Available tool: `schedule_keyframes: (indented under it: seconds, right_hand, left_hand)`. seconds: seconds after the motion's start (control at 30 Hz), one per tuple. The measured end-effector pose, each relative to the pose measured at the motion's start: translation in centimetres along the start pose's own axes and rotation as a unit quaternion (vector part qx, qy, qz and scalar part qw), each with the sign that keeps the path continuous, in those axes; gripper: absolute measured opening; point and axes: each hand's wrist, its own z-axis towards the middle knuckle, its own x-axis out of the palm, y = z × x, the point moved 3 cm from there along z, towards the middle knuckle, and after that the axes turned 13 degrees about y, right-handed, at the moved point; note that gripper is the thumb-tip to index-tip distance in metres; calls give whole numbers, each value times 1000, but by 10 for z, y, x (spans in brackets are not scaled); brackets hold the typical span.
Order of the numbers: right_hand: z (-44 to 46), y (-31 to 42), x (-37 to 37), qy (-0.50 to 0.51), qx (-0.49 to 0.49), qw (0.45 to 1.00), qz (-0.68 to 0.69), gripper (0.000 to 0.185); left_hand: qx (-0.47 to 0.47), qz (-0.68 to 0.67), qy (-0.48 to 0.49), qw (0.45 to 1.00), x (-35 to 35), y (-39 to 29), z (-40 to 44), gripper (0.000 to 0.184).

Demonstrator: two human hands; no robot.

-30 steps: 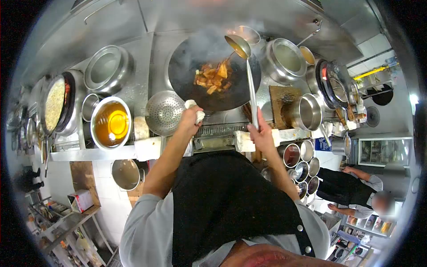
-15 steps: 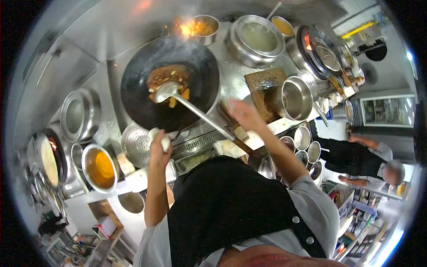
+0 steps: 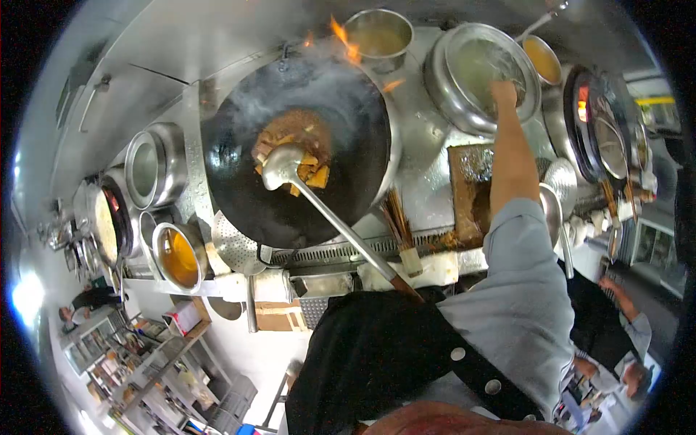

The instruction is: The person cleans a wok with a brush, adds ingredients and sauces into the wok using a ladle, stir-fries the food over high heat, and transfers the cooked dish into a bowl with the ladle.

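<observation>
My right hand (image 3: 505, 93) reaches over the rim of a large steel pot (image 3: 440, 76) holding cloudy liquid. Its fingers are at the liquid, and I cannot make out whether they grip anything. My left hand is out of view. In front of me a black wok (image 3: 232, 196) smokes, with browned chunks of food (image 3: 317, 176) and dark sauce in its middle. A steel ladle (image 3: 284, 165) rests bowl-down on the food, its long handle slanting back to my apron with no hand on it.
Flames (image 3: 344, 40) rise behind the wok near a steel pan of broth (image 3: 378, 36). A bamboo brush (image 3: 397, 221) leans at the counter edge. A perforated skimmer (image 3: 235, 246) and a bowl of orange oil (image 3: 181, 257) sit left. A co-worker (image 3: 598, 312) stands at right.
My right hand has moved up and right from beside the wok to the large pot. My left hand, earlier closed on a white cloth, has left the view. The flames are smaller.
</observation>
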Motion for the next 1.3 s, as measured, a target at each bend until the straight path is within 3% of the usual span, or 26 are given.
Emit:
schedule_keyframes:
  seconds: [0.03,0.07,0.1,0.13,0.17,0.23,0.3,0.33,0.37,0.4,0.43,0.5,0.53,0.57,0.6,0.63,0.67,0.73,0.8,0.83,0.93,1.03,1.13,1.17,1.23,1.3]
  right_hand:
    - [30,-15,31,-4,-9,1000,2,58]
    - [55,-13,62,65,-323,920,212,59]
    - [59,-10,69,128,-587,700,386,63]
    - [18,19,31,279,-419,623,599,56]
    - [-43,60,-22,315,-196,458,808,50]
    - [-92,107,-43,335,-190,448,807,40]
    - [-129,152,-44,378,-196,582,693,37]
    - [-134,166,-46,374,-199,585,692,37]
    - [-134,177,-46,319,-238,830,390,33]
    - [-139,183,-47,216,-239,946,26,30]
    - [-159,185,-57,213,-237,948,22,30]
    - [-217,186,-100,71,-245,909,330,33]
    - [-238,189,-100,65,-246,911,323,33]
    - [-259,188,-95,67,-244,848,466,32]
    - [-279,185,-83,69,-235,765,596,31]
    - [-274,161,-34,20,-305,916,261,34]
    - [-265,146,8,-34,-337,934,-112,38]
    - [-351,177,-17,-113,-279,948,102,50]
    - [-459,230,-72,89,-211,943,242,64]
    - [-485,238,-54,85,-264,937,211,70]
    - [-554,250,5,75,-402,906,113,80]
    - [-591,236,65,-14,-347,934,88,72]
    - [-649,232,107,-40,-313,943,106,68]
    - [-663,225,128,22,-262,959,108,69]
    - [-694,224,127,-6,-297,944,145,69]
    - [-714,239,96,89,-324,937,96,69]
  left_hand:
    - [-71,-23,49,996,17,6,-11,43]
    - [-112,-44,79,990,27,12,-20,41]
    - [-141,-55,102,983,36,16,-26,40]
    - [-160,-62,121,978,44,21,-27,39]
    - [-170,-60,134,974,49,25,-25,38]
    - [-177,-51,151,971,51,30,-16,37]
    - [-179,-41,159,970,48,41,0,37]
    - [-179,-38,160,970,45,48,9,37]
    - [-182,-32,157,970,40,56,22,38]
    - [-181,-27,156,971,35,65,37,39]
    - [-172,-26,146,974,28,70,52,40]
    - [24,-134,-12,991,7,64,90,32]
    - [6,-282,-22,959,4,51,108,29]
    - [-11,-423,-28,906,-11,21,118,27]
    - [56,-397,-19,916,-32,-2,124,29]
    - [121,-372,-9,920,-52,-24,122,32]
    - [137,-322,-26,936,-76,-52,111,33]
    - [181,-307,-46,933,-114,-100,112,34]
    - [236,-452,44,859,-139,-129,113,32]
    - [266,-555,122,778,-154,-148,111,32]
    - [245,-647,208,692,-187,-196,121,42]
    - [279,-702,242,608,-207,-247,151,59]
    - [223,-672,179,683,-243,-298,162,61]
    - [233,-655,175,697,-250,-313,173,60]
    - [255,-666,140,687,-256,-329,182,43]
    - [253,-663,122,694,-246,-339,214,27]
